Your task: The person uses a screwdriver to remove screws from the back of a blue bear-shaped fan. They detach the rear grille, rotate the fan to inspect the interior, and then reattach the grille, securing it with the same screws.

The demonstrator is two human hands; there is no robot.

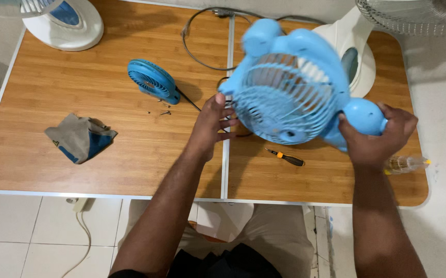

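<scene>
Above the wooden worktop (104, 154), both hands hold up a light-blue desk fan (290, 85): right hand (377, 136) fingers clamped on its rounded base, left hand (212, 121) fingers spread against the grille rim. It looks mid-inspection; a screwdriver (285, 156) lies below, likely needed next.

Light-blue desk fan (292, 90), grille toward camera, tilted, motion-blurred, lifted above wooden table.
</scene>
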